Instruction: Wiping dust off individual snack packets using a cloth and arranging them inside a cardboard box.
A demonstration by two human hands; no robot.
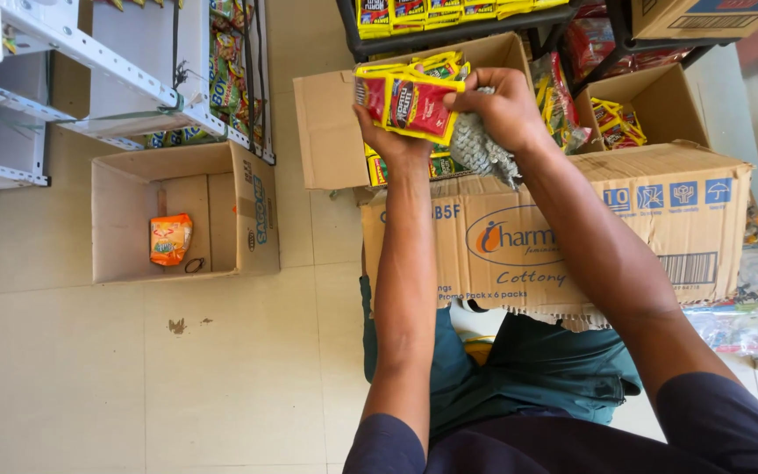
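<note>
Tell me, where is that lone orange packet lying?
In the head view, the orange packet lies at the left, inside the open cardboard box on the tiled floor, beside a small dark ring.

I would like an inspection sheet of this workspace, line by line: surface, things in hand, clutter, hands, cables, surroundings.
Surface: pale tiled floor, with a small brown stain left of the arms.
Things in hand: stack of red and yellow sachets, held above a large closed carton.
Clutter: open carton on the floor holding one orange packet; further open cartons with sachets behind the hands.
Hands: left hand supports the stack from below; right hand grips it from the side, together with a grey woven cloth.
Cables: nothing seen.
Surroundings: white metal rack at upper left; dark shelf with yellow packets at the top.
</note>
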